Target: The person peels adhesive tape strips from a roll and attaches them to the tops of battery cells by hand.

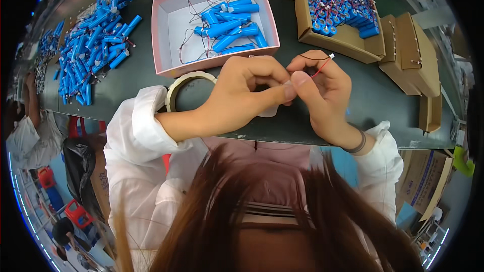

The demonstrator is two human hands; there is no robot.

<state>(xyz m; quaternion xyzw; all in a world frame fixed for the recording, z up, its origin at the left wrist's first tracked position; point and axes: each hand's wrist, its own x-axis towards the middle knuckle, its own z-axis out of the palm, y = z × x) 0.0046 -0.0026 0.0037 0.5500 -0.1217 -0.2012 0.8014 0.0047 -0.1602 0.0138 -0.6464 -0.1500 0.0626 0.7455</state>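
My left hand and my right hand meet in front of me over the table, thumbs and fingertips pinched close together. A thin red and black wire lead runs from between the fingertips across my right fingers, ending in a small white connector. What my left fingertips pinch is hidden. Under my left hand a small whitish piece shows in part. Just beyond the hands stands a pink-edged white box, holding several blue cylindrical battery cells with wire leads.
A roll of tape lies by my left wrist. At the left, loose blue cells are heaped on the dark table. A cardboard box of upright wired cells stands far right, with more open cardboard boxes beside it.
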